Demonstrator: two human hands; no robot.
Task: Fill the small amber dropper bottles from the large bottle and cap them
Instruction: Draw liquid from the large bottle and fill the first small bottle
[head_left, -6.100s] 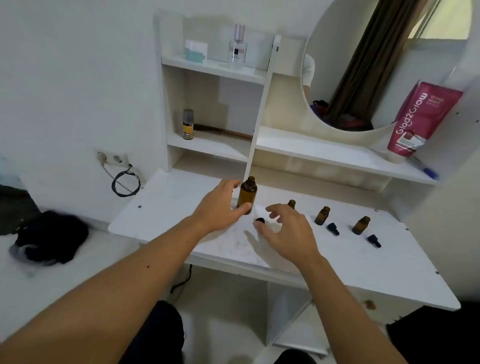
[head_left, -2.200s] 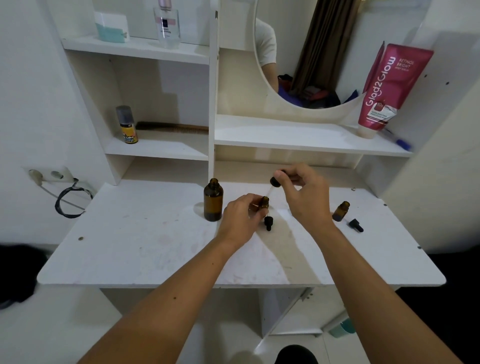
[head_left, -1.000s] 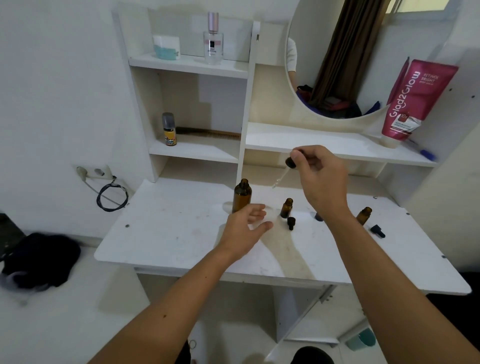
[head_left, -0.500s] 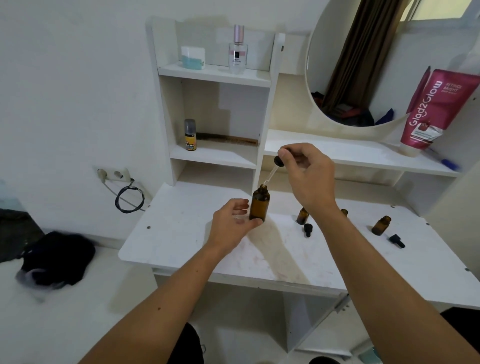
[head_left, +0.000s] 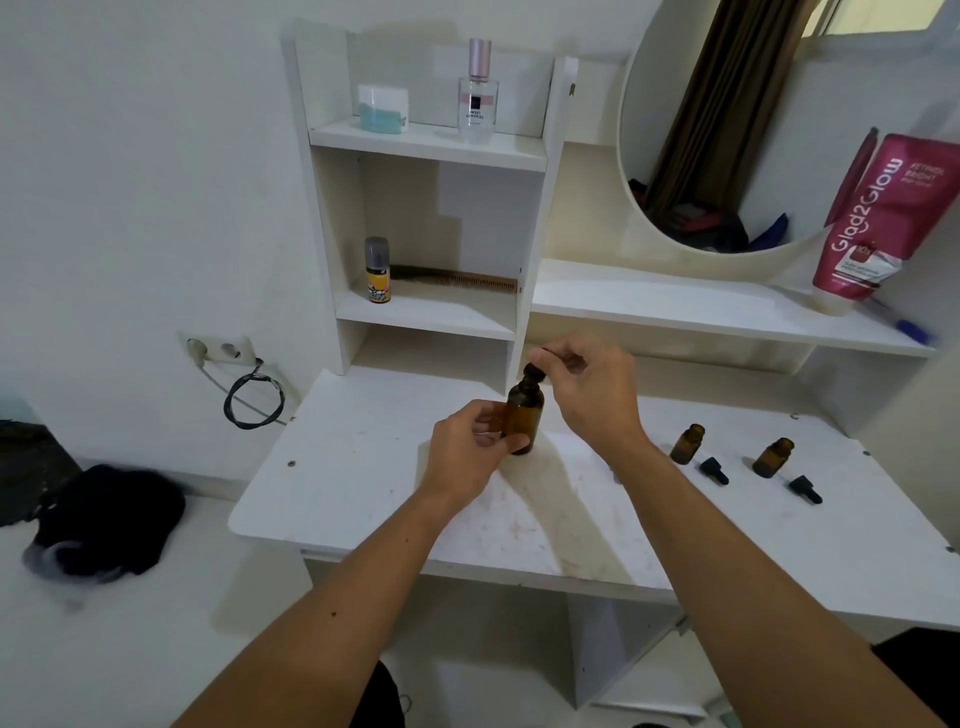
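My left hand (head_left: 470, 449) holds the large bottle (head_left: 523, 415) steady on the tabletop (head_left: 363, 467), so it cannot tip. My right hand (head_left: 587, 395) pinches the dropper (head_left: 534, 371), probably inside its neck. Two small bottles (head_left: 687, 443) wait uncapped nearby.

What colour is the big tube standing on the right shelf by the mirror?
The tube is pink-red with white lettering and a white cap at its base, seen in the head view.

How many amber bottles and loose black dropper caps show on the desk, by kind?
Large amber bottle: 1
Small amber bottles: 2
Loose dropper caps on the desk: 2
Dropper in the right hand, at the large bottle's mouth: 1
Total: 6
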